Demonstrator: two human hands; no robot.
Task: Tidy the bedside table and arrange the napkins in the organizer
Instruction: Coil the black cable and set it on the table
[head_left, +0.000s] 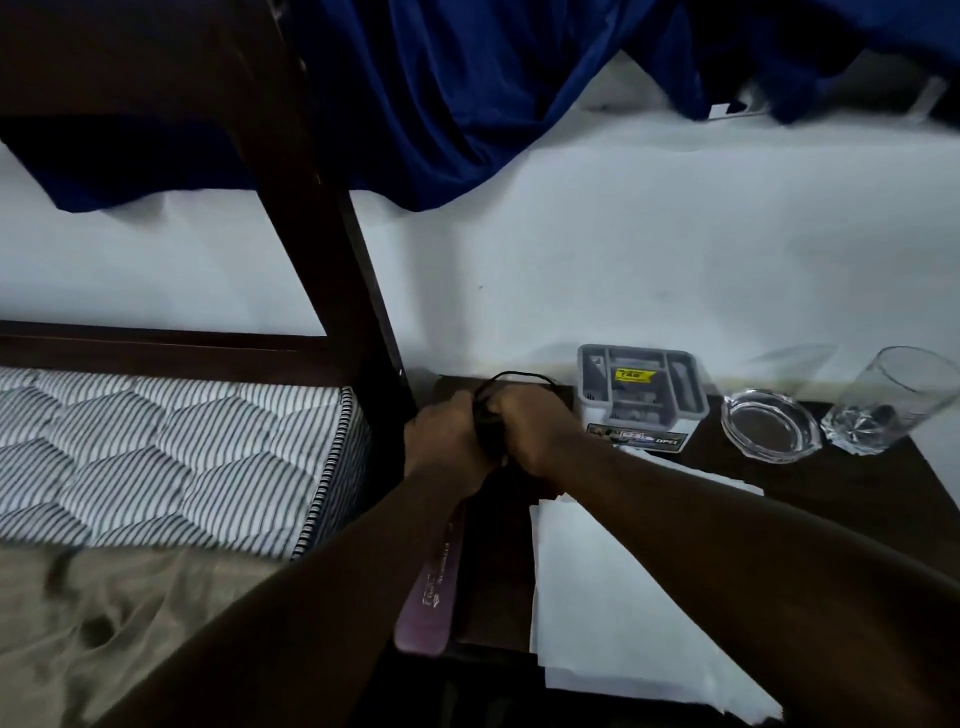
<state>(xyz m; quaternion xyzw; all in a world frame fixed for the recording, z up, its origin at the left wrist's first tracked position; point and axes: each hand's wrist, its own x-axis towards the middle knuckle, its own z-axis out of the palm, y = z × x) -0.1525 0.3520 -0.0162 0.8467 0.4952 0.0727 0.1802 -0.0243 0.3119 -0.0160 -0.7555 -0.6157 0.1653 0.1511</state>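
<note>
The left grip (441, 439) and right grip (527, 428) are squeezing a black cord (488, 434) over the table (857, 483). White napkins (597, 571) are lying on it, in front of the grey organizer (641, 387).

Black cord bundle (488, 434) largely hidden between left hand (447, 441) and right hand (532, 431), napkins (597, 597) partly covered by the right forearm, purple bar (431, 587) hidden at its far end under the left forearm, glass (893, 405) at the bedside table's (857, 493) back right corner clipped by the picture's edge, organizer (641, 387) label print too small to be read.

A bedroom: striped mattress (171, 457) (dark wooden frame) beside bedside table (857, 493).
</note>
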